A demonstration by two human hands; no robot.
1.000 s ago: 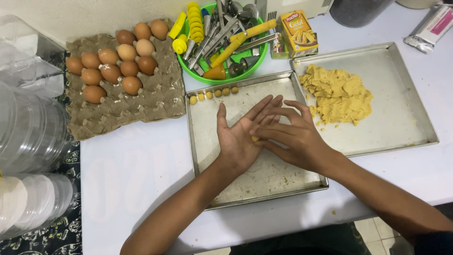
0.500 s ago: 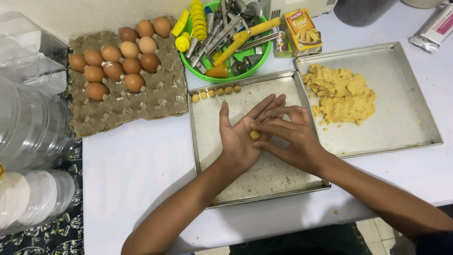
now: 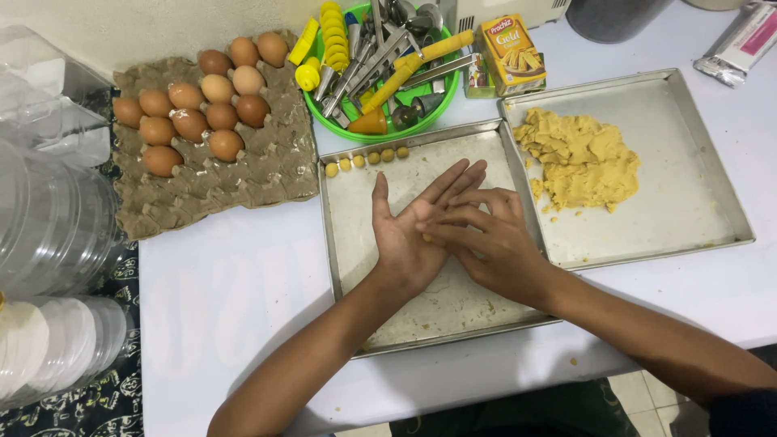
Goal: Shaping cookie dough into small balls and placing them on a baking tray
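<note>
My left hand (image 3: 405,239) lies palm up and flat over a metal baking tray (image 3: 356,243). The fingers of my right hand (image 3: 494,243) press across that palm. A small piece of yellow dough (image 3: 426,237) shows between the two hands, mostly hidden. Along the tray's far edge sits a short row of several small dough balls (image 3: 366,160). A heap of the same yellow dough (image 3: 579,158) lies in a second metal tray (image 3: 696,178) just to the right.
A cardboard egg carton (image 3: 243,182) with several brown eggs (image 3: 202,113) sits at the far left. Behind the trays are a green bowl of utensils (image 3: 380,73) and a yellow box (image 3: 511,55). Clear plastic jars (image 3: 40,210) and lids (image 3: 48,348) crowd the left edge.
My right hand's fingers have slid a little across the left palm, over the dough piece. Both hands stay over the same tray.
</note>
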